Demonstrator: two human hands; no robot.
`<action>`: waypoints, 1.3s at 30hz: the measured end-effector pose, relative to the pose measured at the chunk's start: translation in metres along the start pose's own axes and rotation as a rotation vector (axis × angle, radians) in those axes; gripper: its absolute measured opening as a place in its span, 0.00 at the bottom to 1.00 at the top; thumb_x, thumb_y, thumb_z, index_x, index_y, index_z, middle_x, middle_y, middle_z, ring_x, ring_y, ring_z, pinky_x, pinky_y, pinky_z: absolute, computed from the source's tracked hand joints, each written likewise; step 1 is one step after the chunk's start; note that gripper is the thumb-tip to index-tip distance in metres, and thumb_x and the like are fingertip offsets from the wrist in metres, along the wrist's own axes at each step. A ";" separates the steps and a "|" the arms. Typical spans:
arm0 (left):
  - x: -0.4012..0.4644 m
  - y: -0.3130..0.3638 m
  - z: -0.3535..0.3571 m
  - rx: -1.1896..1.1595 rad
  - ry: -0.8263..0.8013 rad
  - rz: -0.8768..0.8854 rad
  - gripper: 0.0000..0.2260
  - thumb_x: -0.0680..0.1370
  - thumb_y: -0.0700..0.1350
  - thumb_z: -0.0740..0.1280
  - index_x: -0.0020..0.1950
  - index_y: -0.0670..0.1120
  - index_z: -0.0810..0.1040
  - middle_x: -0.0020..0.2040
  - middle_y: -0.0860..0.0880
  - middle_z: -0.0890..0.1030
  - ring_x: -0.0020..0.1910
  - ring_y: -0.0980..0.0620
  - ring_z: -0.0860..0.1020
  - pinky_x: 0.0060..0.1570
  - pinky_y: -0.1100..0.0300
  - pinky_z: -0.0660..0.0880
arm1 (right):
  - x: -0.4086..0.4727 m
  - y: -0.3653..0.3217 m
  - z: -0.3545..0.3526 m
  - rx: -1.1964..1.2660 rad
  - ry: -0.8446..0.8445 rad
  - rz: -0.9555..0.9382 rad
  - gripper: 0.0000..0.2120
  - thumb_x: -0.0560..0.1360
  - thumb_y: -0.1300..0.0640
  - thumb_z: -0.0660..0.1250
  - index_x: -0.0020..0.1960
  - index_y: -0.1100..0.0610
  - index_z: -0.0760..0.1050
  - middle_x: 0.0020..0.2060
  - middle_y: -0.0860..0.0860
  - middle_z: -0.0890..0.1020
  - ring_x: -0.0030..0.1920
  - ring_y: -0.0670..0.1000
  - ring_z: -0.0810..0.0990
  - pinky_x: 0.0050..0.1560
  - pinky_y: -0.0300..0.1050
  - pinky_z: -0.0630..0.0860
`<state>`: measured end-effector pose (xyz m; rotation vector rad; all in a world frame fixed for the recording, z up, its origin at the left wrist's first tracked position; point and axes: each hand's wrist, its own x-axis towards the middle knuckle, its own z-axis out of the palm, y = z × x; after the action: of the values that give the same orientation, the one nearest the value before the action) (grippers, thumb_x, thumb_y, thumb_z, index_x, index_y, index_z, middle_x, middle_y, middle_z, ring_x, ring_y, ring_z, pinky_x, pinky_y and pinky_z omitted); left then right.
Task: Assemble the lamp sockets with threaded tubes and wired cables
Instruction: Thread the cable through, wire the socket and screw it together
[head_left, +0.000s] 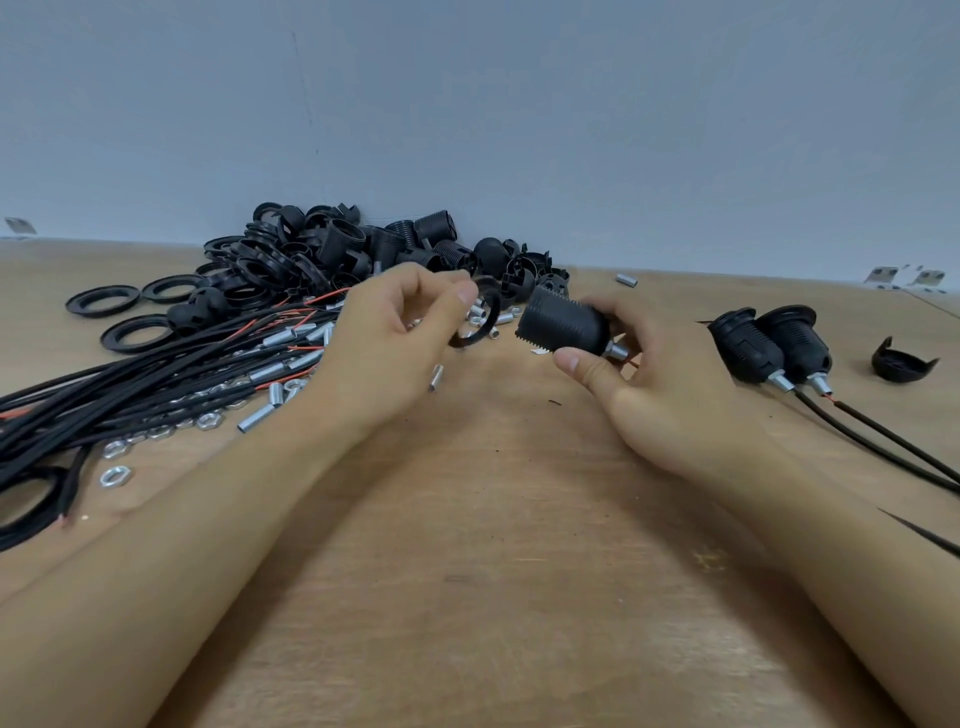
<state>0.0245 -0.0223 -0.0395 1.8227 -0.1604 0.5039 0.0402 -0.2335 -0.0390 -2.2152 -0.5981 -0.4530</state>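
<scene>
Two hands work above the middle of the wooden counter (493, 571). The right hand (660, 384) has its grip curled round one black lamp socket (563, 325), held sideways with its ribbed open end toward the left; a short metal threaded tube (617, 351) sticks out of its base by the thumb. The left hand (384, 343) pinches one thin black ring (480, 317) between thumb and fingertips, just left of the socket's open end and not touching it.

At the right of the frame lie two finished sockets (774, 345), side by side, each trailing a black cable; one loose black cap (901, 361) sits beyond them. At upper centre, against the wall, is a heap of black socket parts (374, 249), too many to count. A bundle of black cables (156, 384) fills the left, with scattered tubes and hex nuts (115, 475). The lower centre of the counter is bare wood between the forearms.
</scene>
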 end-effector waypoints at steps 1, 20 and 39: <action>-0.001 0.003 0.001 -0.109 -0.003 -0.033 0.09 0.79 0.46 0.69 0.39 0.48 0.79 0.51 0.48 0.84 0.52 0.50 0.83 0.58 0.50 0.79 | -0.001 -0.002 0.001 0.015 -0.008 -0.026 0.14 0.74 0.51 0.72 0.56 0.39 0.72 0.44 0.32 0.78 0.49 0.33 0.75 0.45 0.22 0.67; -0.008 0.010 0.000 -0.320 -0.261 -0.094 0.21 0.69 0.47 0.75 0.61 0.46 0.82 0.54 0.46 0.84 0.46 0.56 0.82 0.42 0.65 0.78 | -0.004 -0.001 -0.002 0.088 -0.072 -0.095 0.14 0.69 0.48 0.72 0.54 0.39 0.77 0.45 0.34 0.80 0.41 0.34 0.76 0.43 0.26 0.69; -0.012 0.017 0.006 -0.148 -0.175 0.145 0.23 0.77 0.58 0.60 0.65 0.48 0.81 0.59 0.55 0.83 0.63 0.61 0.76 0.63 0.65 0.70 | 0.001 0.003 -0.001 0.299 -0.197 0.014 0.13 0.77 0.53 0.69 0.47 0.33 0.76 0.43 0.33 0.82 0.41 0.34 0.80 0.43 0.31 0.72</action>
<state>0.0087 -0.0354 -0.0309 1.7159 -0.4405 0.4216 0.0431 -0.2358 -0.0397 -1.9868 -0.7039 -0.1272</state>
